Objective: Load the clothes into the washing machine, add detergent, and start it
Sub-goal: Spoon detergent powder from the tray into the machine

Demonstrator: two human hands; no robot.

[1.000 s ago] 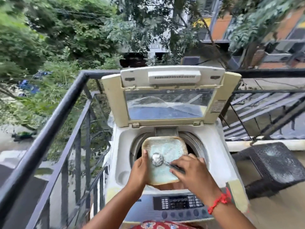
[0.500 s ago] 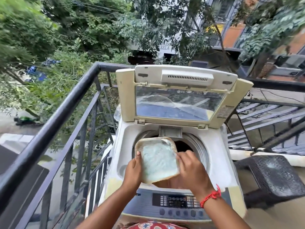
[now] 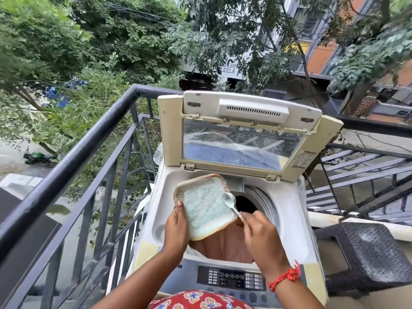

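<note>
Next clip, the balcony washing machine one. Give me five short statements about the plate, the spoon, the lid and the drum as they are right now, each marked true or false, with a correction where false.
1. The washing machine lid stands open. True.
2. The left hand holds the square plate over the tub opening. True.
3. The right hand is empty. False: it pinches a spoon whose bowl lies at the plate's right edge.
4. The plate carries red powder. False: the powder is pale blue-green.
5. Peach cloth lies inside the drum. True.
</note>
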